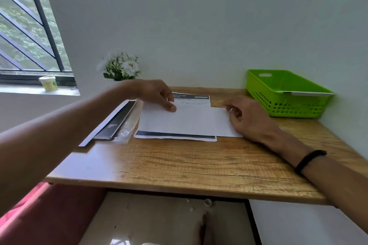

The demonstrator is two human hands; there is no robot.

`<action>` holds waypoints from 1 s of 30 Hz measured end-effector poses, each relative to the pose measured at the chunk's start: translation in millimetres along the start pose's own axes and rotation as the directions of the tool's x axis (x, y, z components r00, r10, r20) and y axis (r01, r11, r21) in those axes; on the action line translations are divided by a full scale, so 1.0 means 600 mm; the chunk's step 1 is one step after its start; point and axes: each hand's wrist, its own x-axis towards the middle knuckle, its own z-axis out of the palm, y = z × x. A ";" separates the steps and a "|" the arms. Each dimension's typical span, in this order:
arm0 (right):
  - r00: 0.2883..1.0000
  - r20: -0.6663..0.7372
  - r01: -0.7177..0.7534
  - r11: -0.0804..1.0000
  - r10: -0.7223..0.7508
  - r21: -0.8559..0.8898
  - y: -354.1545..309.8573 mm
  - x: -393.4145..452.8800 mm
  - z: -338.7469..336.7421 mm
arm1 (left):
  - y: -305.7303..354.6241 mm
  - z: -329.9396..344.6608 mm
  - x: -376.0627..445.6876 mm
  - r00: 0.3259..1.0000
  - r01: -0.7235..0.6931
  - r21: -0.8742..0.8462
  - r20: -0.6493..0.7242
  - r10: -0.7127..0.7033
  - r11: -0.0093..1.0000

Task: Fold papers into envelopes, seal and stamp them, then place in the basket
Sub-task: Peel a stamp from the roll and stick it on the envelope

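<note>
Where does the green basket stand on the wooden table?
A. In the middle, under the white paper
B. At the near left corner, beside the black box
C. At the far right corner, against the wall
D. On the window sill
C: the green basket stands at the far right corner of the wooden table, against the wall, apart from the white paper that both hands handle.

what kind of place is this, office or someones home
Most likely a home, a small desk corner rather than an office. A narrow wooden table stands against a plain wall beside a barred window, with a pot of white flowers and a green basket on it.
</note>
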 end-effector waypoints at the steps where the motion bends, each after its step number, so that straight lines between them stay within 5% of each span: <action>1: 0.999 -0.048 0.019 1.000 -0.019 -0.003 -0.003 -0.001 -0.002 | -0.003 -0.005 -0.010 1.000 -0.010 -0.053 -0.006 0.010 0.999; 6: 0.943 -0.302 0.120 0.990 -0.139 -0.079 -0.040 -0.017 -0.038 | -0.010 -0.027 -0.064 0.997 0.034 -0.284 0.073 -0.014 0.958; 10: 0.861 -0.466 0.168 0.979 -0.204 -0.117 -0.101 -0.053 -0.063 | -0.001 -0.037 -0.100 1.000 0.022 -0.367 0.003 -0.022 0.930; 13: 0.887 -0.415 0.209 0.978 -0.201 -0.027 -0.161 -0.085 -0.064 | 0.007 -0.033 -0.115 0.992 -0.003 -0.464 -0.116 -0.057 0.886; 15: 0.969 -0.245 0.002 0.982 0.045 0.187 -0.200 -0.094 -0.062 | 0.021 -0.020 -0.117 0.972 -0.044 -0.573 -0.212 -0.096 0.818; 17: 0.935 -0.040 -0.320 0.883 0.354 0.344 -0.217 -0.091 -0.056 | 0.048 0.002 -0.112 0.947 -0.106 -0.700 -0.288 -0.144 0.707; 19: 0.814 0.107 -0.545 0.686 0.571 0.481 -0.214 -0.076 -0.049 | 0.085 0.029 -0.102 0.923 -0.167 -0.795 -0.335 -0.192 0.584; 21: 0.704 0.240 -0.623 0.418 0.668 0.662 -0.204 -0.058 -0.051 | 0.127 0.055 -0.090 0.907 -0.224 -0.852 -0.360 -0.219 0.473; 24: 0.650 0.327 -0.561 0.142 0.685 0.816 -0.190 -0.044 -0.069 | 0.182 0.085 -0.067 0.898 -0.268 -0.898 -0.364 -0.247 0.349; 27: 0.632 0.277 -0.483 0.089 0.724 0.871 -0.170 -0.041 -0.098 | 0.230 0.103 -0.042 0.898 -0.290 -0.911 -0.365 -0.245 0.293; 30: 0.600 0.183 -0.470 0.158 0.779 0.869 -0.131 -0.042 -0.136 | 0.273 0.115 -0.014 0.898 -0.300 -0.885 -0.388 -0.207 0.355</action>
